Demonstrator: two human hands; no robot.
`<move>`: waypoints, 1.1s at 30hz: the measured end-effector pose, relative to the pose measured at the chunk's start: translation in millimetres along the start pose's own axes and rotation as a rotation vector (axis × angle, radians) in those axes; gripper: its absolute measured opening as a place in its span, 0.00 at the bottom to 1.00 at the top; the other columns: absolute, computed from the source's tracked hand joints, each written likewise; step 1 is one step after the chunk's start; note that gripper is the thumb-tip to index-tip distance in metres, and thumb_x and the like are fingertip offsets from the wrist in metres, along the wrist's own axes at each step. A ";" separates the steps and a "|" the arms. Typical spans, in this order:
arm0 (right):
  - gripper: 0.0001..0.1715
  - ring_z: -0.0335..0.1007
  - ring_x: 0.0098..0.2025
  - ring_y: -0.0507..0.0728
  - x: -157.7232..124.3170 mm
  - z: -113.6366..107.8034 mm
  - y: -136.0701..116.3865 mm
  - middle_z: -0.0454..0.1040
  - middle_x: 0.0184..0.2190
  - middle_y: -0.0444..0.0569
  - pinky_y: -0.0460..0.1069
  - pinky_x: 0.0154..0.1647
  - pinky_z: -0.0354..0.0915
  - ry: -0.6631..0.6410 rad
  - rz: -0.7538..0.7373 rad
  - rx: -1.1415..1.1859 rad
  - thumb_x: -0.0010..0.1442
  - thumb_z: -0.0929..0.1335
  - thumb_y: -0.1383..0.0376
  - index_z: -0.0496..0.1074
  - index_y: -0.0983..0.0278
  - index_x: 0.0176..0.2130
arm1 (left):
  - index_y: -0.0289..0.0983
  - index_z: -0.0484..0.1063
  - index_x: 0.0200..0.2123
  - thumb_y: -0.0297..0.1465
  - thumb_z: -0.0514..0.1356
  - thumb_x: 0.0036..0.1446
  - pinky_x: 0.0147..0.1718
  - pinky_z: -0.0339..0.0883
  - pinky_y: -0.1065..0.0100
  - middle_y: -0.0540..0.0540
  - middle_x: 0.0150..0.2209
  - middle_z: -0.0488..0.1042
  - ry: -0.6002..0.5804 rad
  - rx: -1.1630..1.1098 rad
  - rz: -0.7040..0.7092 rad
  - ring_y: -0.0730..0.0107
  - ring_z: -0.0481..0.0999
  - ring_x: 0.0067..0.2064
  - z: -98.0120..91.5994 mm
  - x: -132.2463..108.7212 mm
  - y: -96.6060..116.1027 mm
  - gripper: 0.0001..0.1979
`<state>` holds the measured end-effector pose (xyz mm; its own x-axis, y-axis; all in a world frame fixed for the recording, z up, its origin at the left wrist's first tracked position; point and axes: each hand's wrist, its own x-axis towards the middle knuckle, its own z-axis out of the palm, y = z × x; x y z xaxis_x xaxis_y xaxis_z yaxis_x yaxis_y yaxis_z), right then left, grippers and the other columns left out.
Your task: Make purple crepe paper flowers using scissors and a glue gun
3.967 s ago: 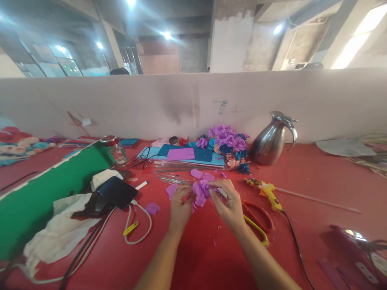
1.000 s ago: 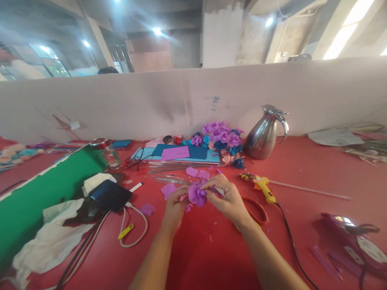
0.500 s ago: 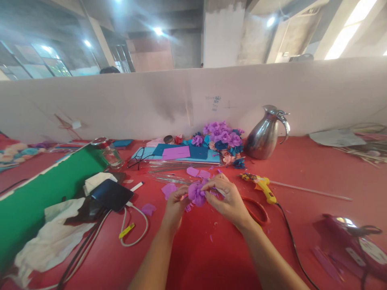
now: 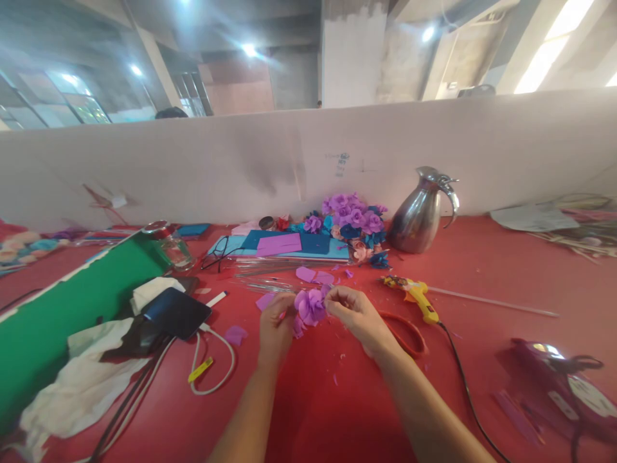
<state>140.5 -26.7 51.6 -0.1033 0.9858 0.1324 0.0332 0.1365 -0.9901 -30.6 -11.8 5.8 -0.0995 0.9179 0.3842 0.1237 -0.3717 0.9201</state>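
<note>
A purple paper flower with ruffled petals is held up between my two hands, above the red table. My left hand is closed at its left side, the fingers curled in. With thumb and forefinger, my right hand pinches the petals on its right edge. Cut purple paper petals lie on the table just behind the flower. The red handles of scissors show beside my right wrist; the rest of them is hidden by the hand.
A yellow glue gun with a cord lies at the right, a metal jug behind it. Finished paper flowers are heaped by the partition. Paper sheets and thin wires lie ahead. A dark phone-like device with a white cable rests at left.
The flower has turned so that its layered petals face me more. My right fingers have shifted to its right edge, and my left hand has turned slightly upright.
</note>
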 end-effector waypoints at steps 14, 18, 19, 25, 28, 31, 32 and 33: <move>0.06 0.61 0.28 0.52 2.0 -2.8 1.0 0.69 0.23 0.42 0.47 0.32 0.56 -0.012 0.122 0.052 0.45 0.67 0.62 0.70 0.63 0.25 | 0.42 0.80 0.29 0.32 0.60 0.57 0.38 0.65 0.65 0.47 0.30 0.76 0.013 0.262 0.260 0.65 0.73 0.35 -5.9 2.8 3.2 0.09; 0.07 0.59 0.27 0.51 2.0 -4.6 0.1 0.68 0.21 0.41 0.47 0.30 0.55 -0.046 0.170 0.065 0.44 0.68 0.62 0.70 0.63 0.23 | 0.42 0.80 0.30 0.33 0.59 0.58 0.39 0.65 0.65 0.47 0.31 0.76 0.020 0.272 0.261 0.65 0.72 0.36 -7.2 2.4 0.3 0.09; 0.07 0.60 0.27 0.51 1.9 -4.9 0.0 0.68 0.21 0.41 0.47 0.30 0.55 -0.051 0.183 0.074 0.44 0.68 0.61 0.71 0.63 0.23 | 0.42 0.80 0.30 0.33 0.59 0.58 0.39 0.65 0.64 0.47 0.31 0.76 0.019 0.268 0.251 0.65 0.72 0.36 -7.3 2.3 0.2 0.09; 0.08 0.63 0.29 0.51 0.1 -3.9 -4.2 0.73 0.24 0.42 0.48 0.35 0.58 -0.085 0.215 0.209 0.42 0.71 0.62 0.75 0.64 0.26 | 0.40 0.80 0.29 0.35 0.62 0.55 0.33 0.66 0.67 0.47 0.30 0.74 -0.012 0.044 0.035 0.67 0.71 0.32 -3.1 1.3 4.3 0.08; 0.08 0.64 0.29 0.51 -1.1 -3.0 -7.5 0.73 0.24 0.42 0.48 0.37 0.59 -0.127 0.196 0.280 0.44 0.73 0.62 0.75 0.64 0.26 | 0.40 0.81 0.32 0.37 0.65 0.51 0.24 0.63 0.71 0.48 0.31 0.74 -0.069 -0.158 -0.163 0.72 0.68 0.26 0.4 0.5 5.3 0.09; 0.09 0.64 0.30 0.51 -1.6 -2.2 -7.5 0.72 0.25 0.43 0.48 0.37 0.59 -0.149 0.162 0.296 0.45 0.73 0.61 0.74 0.64 0.26 | 0.39 0.82 0.32 0.38 0.69 0.46 0.23 0.63 0.71 0.47 0.30 0.75 -0.129 -0.259 -0.251 0.74 0.66 0.24 2.3 0.7 5.0 0.11; 0.10 0.64 0.30 0.51 -1.6 -1.8 -6.7 0.72 0.25 0.43 0.48 0.36 0.59 -0.147 0.144 0.285 0.46 0.73 0.60 0.74 0.64 0.27 | 0.38 0.82 0.31 0.38 0.70 0.44 0.24 0.63 0.71 0.47 0.29 0.75 -0.124 -0.269 -0.253 0.74 0.66 0.24 2.6 1.1 4.9 0.11; 0.10 0.64 0.29 0.51 -1.6 -1.5 -5.5 0.71 0.25 0.43 0.48 0.36 0.59 -0.138 0.121 0.270 0.46 0.73 0.60 0.73 0.64 0.27 | 0.38 0.82 0.30 0.37 0.70 0.43 0.24 0.64 0.71 0.47 0.29 0.75 -0.113 -0.271 -0.252 0.74 0.66 0.25 2.6 1.6 4.9 0.11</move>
<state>141.9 -28.9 56.9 -0.2495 0.9681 0.0232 -0.2089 -0.0304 -0.9775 -27.6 -11.8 10.7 0.0174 0.9890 0.1469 -0.1574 -0.1424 0.9772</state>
